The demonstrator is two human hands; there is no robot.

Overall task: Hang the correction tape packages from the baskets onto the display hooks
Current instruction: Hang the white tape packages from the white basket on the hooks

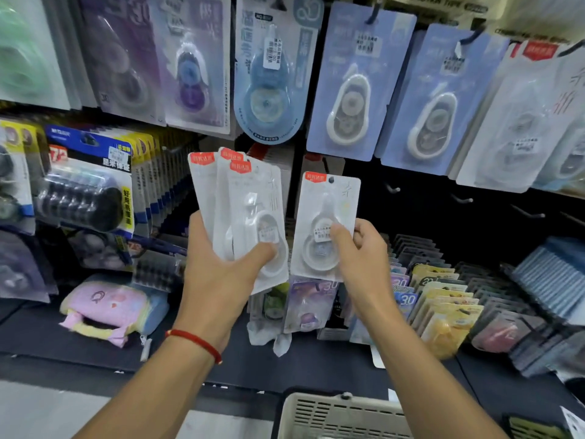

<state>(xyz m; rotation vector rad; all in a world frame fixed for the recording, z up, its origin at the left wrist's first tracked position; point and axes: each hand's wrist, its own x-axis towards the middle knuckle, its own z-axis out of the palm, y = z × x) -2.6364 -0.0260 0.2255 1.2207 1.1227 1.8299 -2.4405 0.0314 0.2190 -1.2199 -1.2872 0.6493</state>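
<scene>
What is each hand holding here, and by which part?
Left hand grips a fan of white packages by their lower ends; right hand pinches a single white package at its lower right.

Dark display wall (421, 198) fills the view from 9 to 3 o'clock, fitted with bare metal hooks (462, 199) at 3 o'clock. Dark shelf (47, 337) runs beneath it. Pale floor (47, 410) at 7 o'clock. Lighting is even.
</scene>
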